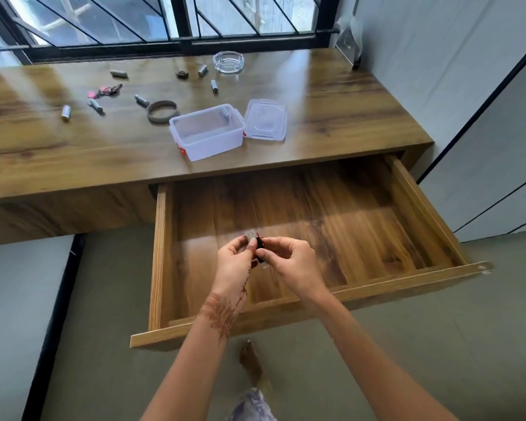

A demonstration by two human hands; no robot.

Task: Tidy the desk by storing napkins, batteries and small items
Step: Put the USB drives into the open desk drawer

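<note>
Grip: left hand (236, 259) and right hand (289, 262) met at lower centre of the frame, above the open drawer (316, 214). Fingertips of both hands were pinched closed on one small black item (259, 249) with a pale clear piece at its top; its exact kind could not be told. The left wrist bore a brown henna pattern.

Drawer: pulled fully out from under the worktop (331, 95), wood-grained inside, with nothing visible on its floor apart from the hands above it.

Worktop, centre: a clear plastic box (207, 132) with red latches, open, standing near the front edge. Its clear lid (265, 121) lay flat just beside it, to the right.

Worktop, left of the box: a dark wristband (161, 112), close to the box. Beyond it, grey batteries lay scattered well apart: one (141, 100) just above the band, one (95, 105) further left, one (66, 113) at far left, one (118, 74) towards the upper left. A pink key ring (105, 91) lay among them.

Worktop, upper centre: a glass ashtray (228, 62) near the window; a battery (203, 70) and a small dark object (182, 74) to its left; another battery (214, 85) below these.

Bottom edge of frame: one bare foot (249, 357) on the grey floor.
</note>
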